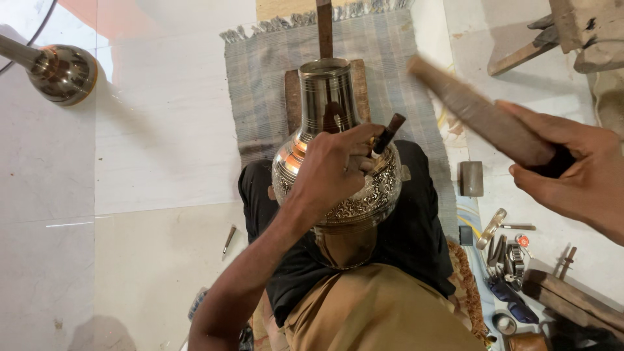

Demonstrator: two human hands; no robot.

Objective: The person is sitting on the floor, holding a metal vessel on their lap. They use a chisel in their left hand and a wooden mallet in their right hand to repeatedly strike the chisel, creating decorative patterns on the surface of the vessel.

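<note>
The left hand (335, 166) is curled tight around a short dark punch (387, 134), its tip set against the shoulder of the metal vase (338, 156). The fingers rest on the vase as well, which seems to steady both tool and work at one spot on the embossed band. The right hand (575, 172) is closed around the handle end of a wooden mallet (478, 114), lifted well out to the side and blurred; the grip sits far back on the shaft, giving the head its swing.

Under the left hand the vase lies on its side in the person's lap, neck pointing away, belly pressed between the dark-clothed legs (416, 221). Held so, the curved surface faces up towards the punch and cannot roll. The open mouth faces away from me, and I cannot tell whether anything is inside. The neck rests on a wooden block (359, 91) lying on a striped grey mat (390, 58).

Below the right hand, a cluster of small metal tools (507, 250) lies on the floor within easy reach, beside a small grey block (472, 178). Far beyond the left hand, a second polished vessel (62, 71) lies apart on the pale floor (130, 195).
</note>
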